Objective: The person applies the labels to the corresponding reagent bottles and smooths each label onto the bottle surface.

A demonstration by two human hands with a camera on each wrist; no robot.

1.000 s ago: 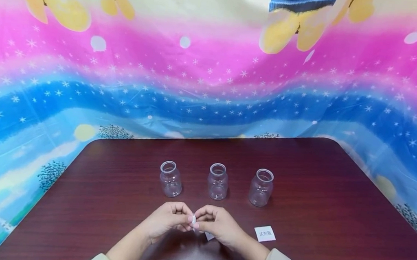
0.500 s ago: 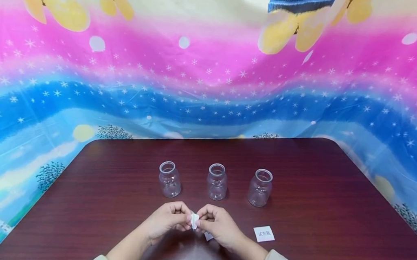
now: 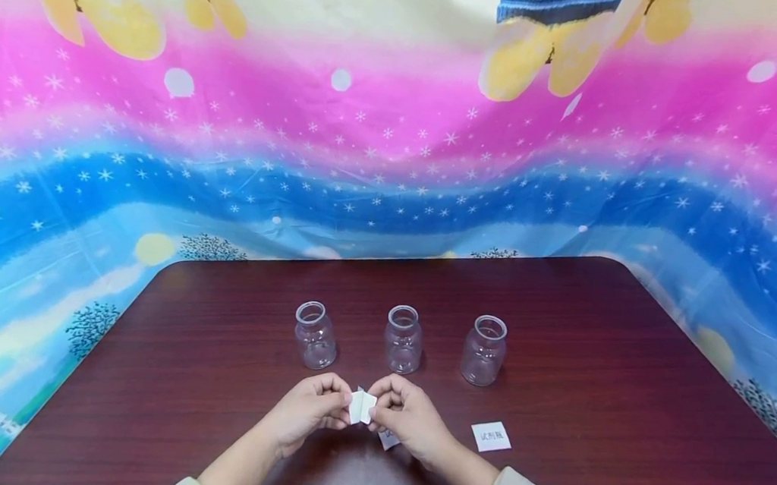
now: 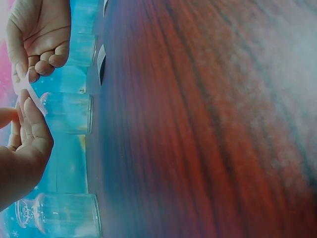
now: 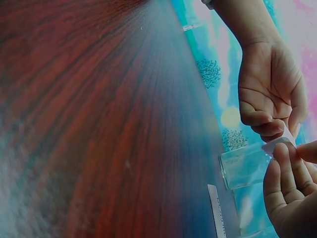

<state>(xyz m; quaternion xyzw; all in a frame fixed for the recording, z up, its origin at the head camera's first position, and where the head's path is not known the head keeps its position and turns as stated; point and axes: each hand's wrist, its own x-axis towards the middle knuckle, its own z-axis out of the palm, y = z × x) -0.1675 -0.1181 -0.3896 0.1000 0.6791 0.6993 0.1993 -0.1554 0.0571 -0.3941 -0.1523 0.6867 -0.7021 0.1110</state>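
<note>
Between my two hands is a small piece of white paper (image 3: 360, 406), creased down its middle. My left hand (image 3: 306, 413) pinches its left edge between thumb and fingers. On the other side my right hand (image 3: 410, 418) pinches the right edge. In the left wrist view the paper (image 4: 34, 95) stretches between both sets of fingertips, held above the table. A white card (image 3: 388, 439) lies on the table, partly hidden under my right hand. Farther right lies another white card (image 3: 491, 436) with dark printed characters.
Three clear glass jars without lids stand in a row beyond the hands: a left jar (image 3: 316, 337), a middle jar (image 3: 403, 341) and a right jar (image 3: 484, 351). The dark red wooden table (image 3: 598, 365) ends at a colourful curtain (image 3: 395, 152).
The paper has gone from a narrow, folded strip between the fingers to a wider, spread-out piece. My hands have drawn slightly apart. The jars and the right card have stayed put.
</note>
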